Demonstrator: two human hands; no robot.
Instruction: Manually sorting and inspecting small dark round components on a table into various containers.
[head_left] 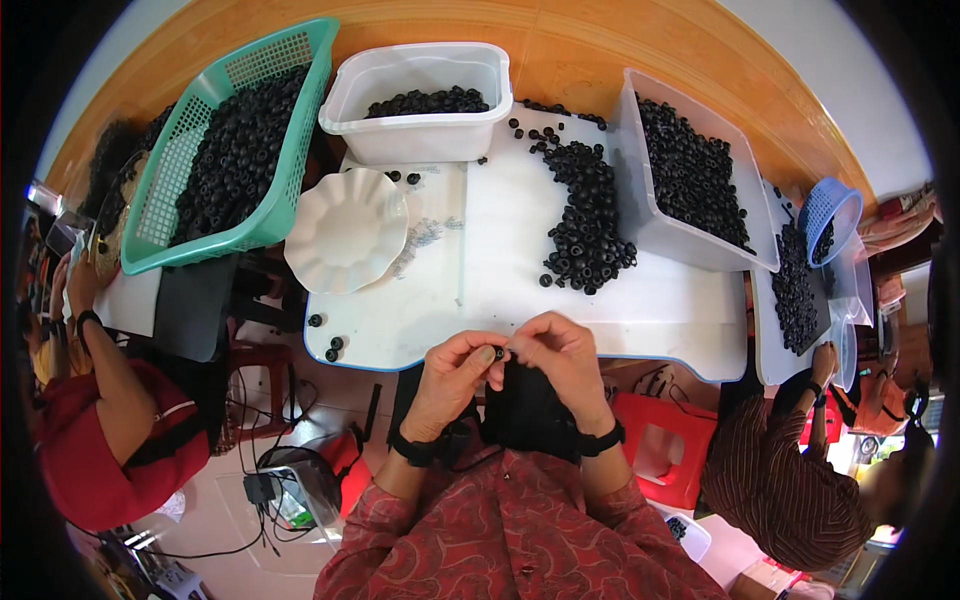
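Both hands meet in front of the person's chest, just off the near edge of the white counter (520, 285), and the small black piece (499, 353) sits between their fingertips. The left hand (462, 372) is nearly closed, thumb and forefinger pinching the piece from the left; the right hand (558, 362) comes in from the right with thumb and forefinger drawn together at the piece, though whether it grips that same piece or a second tiny part is too small to tell. To work well here, the left pinch should probably stay firm and steady while the right fingers do the fine moving, since a rounded piece like this could roll or spring out. Bringing the hands a little farther in, over the counter, would be safer: a dropped piece would land on white instead of vanishing against the dark lap. The heap of black pieces (588, 225) lies farther off to the right, beside the translucent bin (690, 243), within easy reach of the right hand. To the left, the scalloped plate (345, 232) has a smooth pale surface, while a few loose pieces (335, 349) near the left corner could easily be knocked off.
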